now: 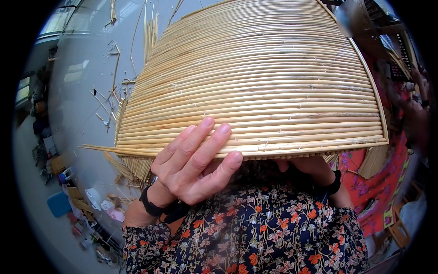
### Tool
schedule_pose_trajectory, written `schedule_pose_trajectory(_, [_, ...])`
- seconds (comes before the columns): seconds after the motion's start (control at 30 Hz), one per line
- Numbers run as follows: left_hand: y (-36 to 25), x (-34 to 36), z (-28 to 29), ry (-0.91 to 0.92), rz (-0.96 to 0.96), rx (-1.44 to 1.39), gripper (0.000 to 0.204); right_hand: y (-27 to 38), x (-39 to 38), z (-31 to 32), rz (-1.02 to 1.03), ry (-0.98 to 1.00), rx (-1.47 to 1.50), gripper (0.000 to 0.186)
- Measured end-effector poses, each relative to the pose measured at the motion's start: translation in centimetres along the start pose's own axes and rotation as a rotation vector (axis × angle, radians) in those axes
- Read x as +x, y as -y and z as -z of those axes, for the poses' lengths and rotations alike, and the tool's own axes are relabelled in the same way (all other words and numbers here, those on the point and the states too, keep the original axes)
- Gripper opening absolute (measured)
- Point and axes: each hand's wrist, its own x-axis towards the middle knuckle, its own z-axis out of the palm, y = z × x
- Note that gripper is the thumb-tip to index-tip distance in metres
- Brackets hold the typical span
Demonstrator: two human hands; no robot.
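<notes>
Fingers slightly apart, the left hand (194,164) lies palm down over the near edge of a panel of straw-coloured stalks (273,91), its fingertips resting on the upper face and its thumb along the outermost stalks; it is spread, pinching nothing that shows. Just to its right, under the same edge, is the right hand (312,166), its fingers mostly hidden by the panel, so I cannot tell whether they pinch it.

From the grip the panel reaches away, narrowing toward the top of the view, its stalks running crosswise side by side with small pale ties here and there. A thin border strip (372,86) follows its right side. Left of the grip, stalk tips (98,147) jut past the near corner, and a bundle of stalks (137,168) shows below them.

Just behind the left hand is a black wristband (153,203); toward the body spreads a dark garment (255,223) with orange and pale leaves. Farther left and beyond lies a grey table (82,114) with stalk scraps (112,102). Well to the left stands a blue stool (59,204). Out to the right are a red floral cloth (383,182), a flat stalk bundle (372,160) on it, and another person's arm (413,112), blurred.
</notes>
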Motion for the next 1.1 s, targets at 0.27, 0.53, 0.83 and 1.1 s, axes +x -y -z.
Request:
schedule_pose_trajectory(0.27, [-0.1,0.5,0.5,0.064,0.0,-0.02,0.03,1.1,-0.2,-0.2,-0.122,-0.079,0.103,0.028])
schedule_pose_trajectory(0.53, [0.1,0.4,-0.1,0.017,-0.001,-0.017,0.025,0.3,-0.4,0.3,-0.127,-0.018,0.005,0.014])
schedule_pose_trajectory(0.83, [-0.5,0.1,0.1,0.094,0.009,-0.062,0.03,-2.5,0.0,0.7,0.038,0.028,0.121,0.035])
schedule_pose_trajectory(1.1, [-0.7,-0.1,0.3,0.087,0.016,-0.067,0.028,-0.9,-0.6,0.6,-0.032,0.123,-0.012,0.041])
